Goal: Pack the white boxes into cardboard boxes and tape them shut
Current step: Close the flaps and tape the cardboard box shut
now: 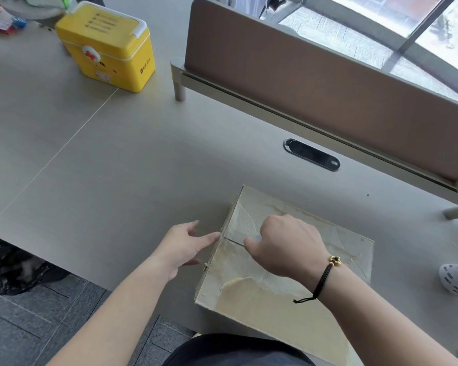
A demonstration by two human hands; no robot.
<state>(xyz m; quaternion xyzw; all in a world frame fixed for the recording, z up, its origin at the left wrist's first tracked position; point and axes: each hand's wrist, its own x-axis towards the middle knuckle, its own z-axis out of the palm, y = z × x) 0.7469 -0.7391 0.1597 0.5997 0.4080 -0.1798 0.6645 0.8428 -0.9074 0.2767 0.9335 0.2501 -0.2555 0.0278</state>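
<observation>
A closed cardboard box [288,294] with a torn, peeling top lies on the table at the near right. Its flap seam [232,240] runs in from the left edge. My right hand [286,247] rests on the box top with fingers curled under, and its thumb tip presses on the seam. Whatever may be under its palm is hidden. My left hand [183,247] is beside the box, its straight fingers touching the box's left side where the seam ends.
A yellow first-aid case [106,46] stands at the far left of the grey table [103,167]. A brown desk divider [315,83] runs behind the box, with a black cable port [311,154] in front of it. A black rubbish bag [13,270] sits on the floor at the left.
</observation>
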